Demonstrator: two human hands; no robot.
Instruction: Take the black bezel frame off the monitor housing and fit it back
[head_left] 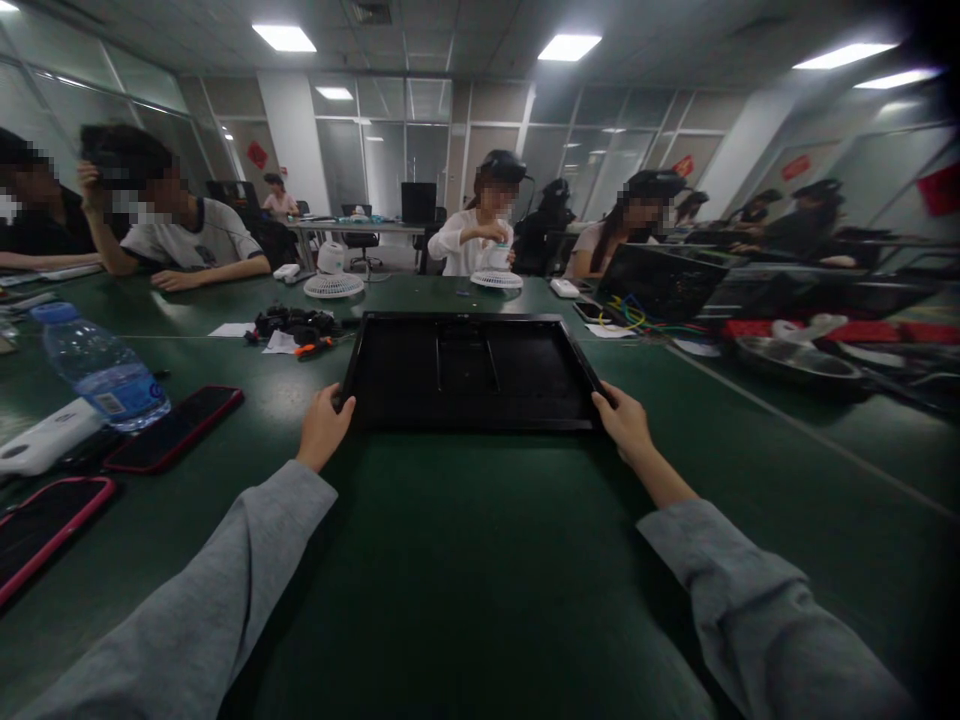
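Observation:
Both of my hands grip a wide black rectangular panel (540, 375) with a raised rim, which may be a tray or the housing of a screen. Two thin upright lines, like a bracket, show in its middle. My left hand (326, 427) is closed on the left edge, thumb on the near side. On the opposite edge, my right hand (624, 420) is closed in the same way. The panel leans or lies over the green table (480, 560); whether it touches the surface I cannot tell. Fingers behind the edges are hidden.
At left are a water bottle (105, 370), two phones with red edges (176, 428) and a white device (49, 438). A heap of black cables (296, 328) lies beyond. Two white fans (334, 284), a metal pan (799, 362) and several people sit around the table.

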